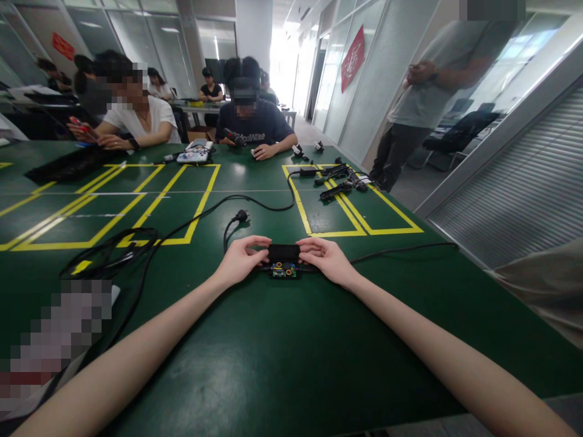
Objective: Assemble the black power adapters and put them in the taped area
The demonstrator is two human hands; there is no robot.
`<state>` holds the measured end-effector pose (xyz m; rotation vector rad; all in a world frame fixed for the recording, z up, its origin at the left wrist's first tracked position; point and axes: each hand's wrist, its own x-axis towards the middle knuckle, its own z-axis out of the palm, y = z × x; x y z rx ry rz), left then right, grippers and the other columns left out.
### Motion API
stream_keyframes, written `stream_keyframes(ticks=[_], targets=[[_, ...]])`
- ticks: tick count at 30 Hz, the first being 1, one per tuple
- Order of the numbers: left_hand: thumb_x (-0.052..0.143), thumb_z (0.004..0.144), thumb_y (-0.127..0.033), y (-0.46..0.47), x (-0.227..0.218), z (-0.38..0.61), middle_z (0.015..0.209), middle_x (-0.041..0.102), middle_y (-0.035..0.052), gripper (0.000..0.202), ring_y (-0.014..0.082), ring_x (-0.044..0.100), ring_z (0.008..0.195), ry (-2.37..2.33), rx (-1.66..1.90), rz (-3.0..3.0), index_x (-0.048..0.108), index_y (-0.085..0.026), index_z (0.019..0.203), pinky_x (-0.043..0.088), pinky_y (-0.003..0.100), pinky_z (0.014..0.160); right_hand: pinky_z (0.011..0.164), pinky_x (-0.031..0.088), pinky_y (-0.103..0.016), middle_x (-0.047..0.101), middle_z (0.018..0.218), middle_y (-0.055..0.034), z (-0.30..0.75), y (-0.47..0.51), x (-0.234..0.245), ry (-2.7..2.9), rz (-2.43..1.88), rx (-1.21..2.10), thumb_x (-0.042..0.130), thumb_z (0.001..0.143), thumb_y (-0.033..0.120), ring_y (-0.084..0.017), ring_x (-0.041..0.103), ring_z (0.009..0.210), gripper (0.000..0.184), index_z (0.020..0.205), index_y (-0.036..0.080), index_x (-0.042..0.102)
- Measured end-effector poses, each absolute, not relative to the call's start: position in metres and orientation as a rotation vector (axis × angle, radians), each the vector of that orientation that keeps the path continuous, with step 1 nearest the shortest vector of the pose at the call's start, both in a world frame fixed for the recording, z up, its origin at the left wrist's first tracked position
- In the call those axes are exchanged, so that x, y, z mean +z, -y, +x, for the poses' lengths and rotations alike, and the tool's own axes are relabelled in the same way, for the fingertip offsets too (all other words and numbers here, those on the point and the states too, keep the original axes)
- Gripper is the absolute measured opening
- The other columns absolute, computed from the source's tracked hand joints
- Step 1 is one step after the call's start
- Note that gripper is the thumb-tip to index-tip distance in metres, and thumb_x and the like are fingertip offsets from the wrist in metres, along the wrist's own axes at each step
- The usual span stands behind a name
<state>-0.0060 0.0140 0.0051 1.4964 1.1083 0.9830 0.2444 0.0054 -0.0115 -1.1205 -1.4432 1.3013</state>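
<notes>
1. step in hand, as i judge it: the left hand (241, 261) and right hand (328, 258) hold a small black device (283, 252) by its two ends, fingers curled in and pinching it. a green board (283, 271) shows at its near edge.
2. the device is low over the table (282, 352), centred just in front of the person. i cannot tell if it touches the surface.
3. a cable (401, 250) runs off from beside the right hand, and a loose plug (240, 216) lies just behind the device.
4. any next move calls for an even grip on both ends and slack in that cable, i'd say.
5. the table is green, with boxes marked in yellow tape (339, 233). black parts (339, 179) lie in the far right box.
6. a person in white (146, 118) and a person in navy (252, 124) sit across, and a standing person (423, 91) is at right. the room has glass walls and a bright corridor.
</notes>
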Motion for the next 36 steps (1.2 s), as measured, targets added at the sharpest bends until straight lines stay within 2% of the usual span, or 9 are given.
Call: stream_keyframes(ticks=[4,7,12,31,36], targets=[[0.075,0.074,-0.03,-0.0138,0.0056,-0.0072,0.097,0.079,0.0088,0.033,0.02,0.076,0.071,-1.122,0.964,1.505,0.074,-0.014,0.103,0.061,0.029,0.062,0.075,0.061,-0.03,0.077,0.09,-0.0036,0.2434,-0.0053,-0.0104,1.429,-1.12,1.307,0.083,0.069,0.028,-0.016,0.075,0.076,0.036,0.103,0.018,0.073],[0.072,0.074,-0.029,-0.014,0.0059,-0.0077,0.098,0.078,0.0084,0.031,0.019,0.075,0.071,-1.125,0.963,1.515,0.074,-0.015,0.101,0.059,0.027,0.061,0.075,0.061,-0.031,0.077,0.09,-0.0037,0.2438,-0.0053,-0.0102,1.444,-1.114,1.305,0.083,0.07,0.029,-0.017,0.075,0.076,0.036,0.103,0.019,0.073],[0.067,0.08,-0.032,-0.0149,0.0063,-0.0069,0.093,0.077,0.0074,0.026,0.0172,0.074,0.07,-1.126,0.962,1.51,0.074,-0.016,0.099,0.055,0.025,0.058,0.077,0.062,-0.032,0.076,0.094,-0.0043,0.2453,-0.0043,-0.0094,1.482,-1.1,1.292,0.083,0.071,0.031,-0.018,0.075,0.078,0.037,0.104,0.02,0.073],[0.063,0.082,-0.035,-0.0155,0.0071,-0.007,0.095,0.079,0.0082,0.029,0.0186,0.074,0.075,-1.126,0.969,1.467,0.077,-0.016,0.1,0.055,0.025,0.06,0.076,0.062,-0.032,0.076,0.098,-0.006,0.2451,-0.0025,-0.0118,1.492,-1.125,1.24,0.082,0.073,0.032,-0.017,0.074,0.078,0.035,0.105,0.019,0.074],[0.062,0.08,-0.033,-0.016,0.0058,-0.0073,0.093,0.079,0.0075,0.026,0.0203,0.075,0.081,-1.14,0.974,1.5,0.077,-0.016,0.094,0.056,0.025,0.061,0.074,0.062,-0.032,0.077,0.098,-0.0068,0.2457,-0.0032,-0.0127,1.498,-1.114,1.233,0.082,0.073,0.032,-0.018,0.074,0.079,0.034,0.103,0.018,0.074]])
